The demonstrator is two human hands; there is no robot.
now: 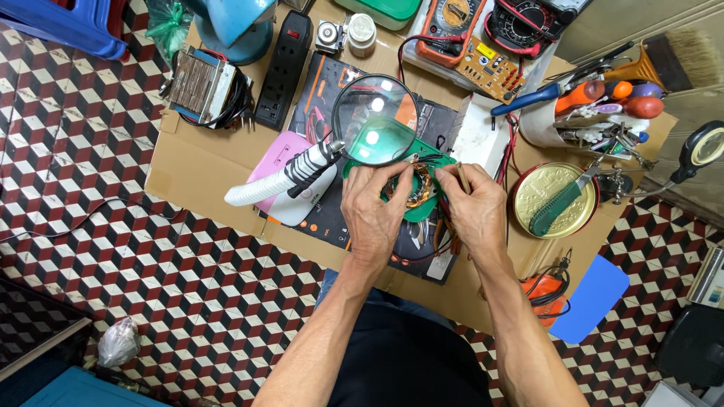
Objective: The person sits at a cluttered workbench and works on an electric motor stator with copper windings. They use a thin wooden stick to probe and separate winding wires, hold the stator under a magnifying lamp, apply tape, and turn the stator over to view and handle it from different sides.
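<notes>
My left hand point(375, 209) grips the near left side of a green round part with copper windings point(419, 192), which lies on a dark printed mat on the cardboard. My right hand point(475, 207) rests on its right side and pinches a thin stick-like tool point(463, 178) between thumb and fingers. A round magnifying lens point(375, 119) on a white flexible arm point(283, 181) hangs just above and behind the part. Red and brown wires point(446, 237) trail out below my right palm.
On the cardboard point(192, 169) stand a black power strip point(283, 68), a transformer point(202, 87), two multimeters point(451, 22), a circuit board point(496, 69), a tool cup point(581, 113) and a gold round tin point(554, 197) with a green-handled tool. Checkered tiles surround it; a blue pad point(592, 298) lies right.
</notes>
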